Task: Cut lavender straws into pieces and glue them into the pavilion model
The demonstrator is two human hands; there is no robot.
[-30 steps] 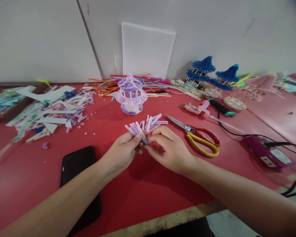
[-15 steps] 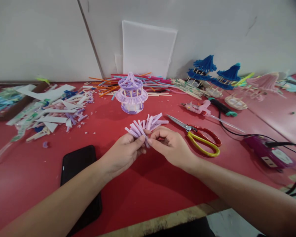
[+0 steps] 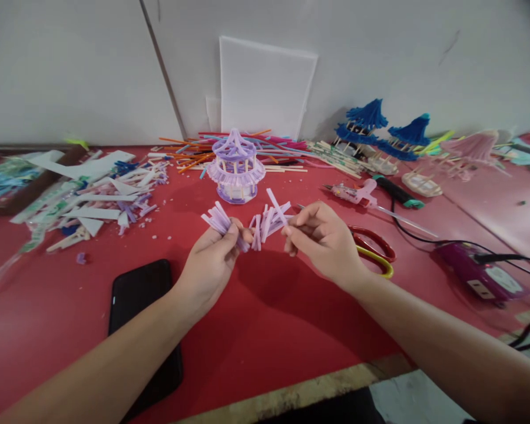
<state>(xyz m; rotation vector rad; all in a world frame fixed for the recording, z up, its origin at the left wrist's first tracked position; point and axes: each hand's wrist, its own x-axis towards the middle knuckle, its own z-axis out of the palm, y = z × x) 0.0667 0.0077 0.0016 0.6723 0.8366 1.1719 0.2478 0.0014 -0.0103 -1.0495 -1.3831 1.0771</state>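
My left hand (image 3: 216,253) is closed around a bunch of short lilac strips (image 3: 218,218) whose ends fan out past the thumb. Pinched between thumb and fingertips of my right hand (image 3: 322,238) is a single lilac strip (image 3: 276,206), tilted up to the left. More cut lilac strips (image 3: 265,227) lie in a loose heap on the red table between and just beyond both hands. Behind them stands a small purple pavilion model (image 3: 235,168) with pale stick posts and a pleated lower eave. Scissors (image 3: 375,244) with red and yellow handles are partly hidden by my right hand.
A black phone (image 3: 141,294) lies under my left forearm. To the right are a pink glue gun (image 3: 355,193), a purple power socket (image 3: 481,274) with cords, and blue pavilion models (image 3: 366,121). White and lilac scraps (image 3: 110,200) cover the left; coloured sticks (image 3: 282,144) lie at the back.
My hands have moved apart. The left has drawn leftward with the bunch, and the right has gone right holding one strip, now covering the scissor blades.
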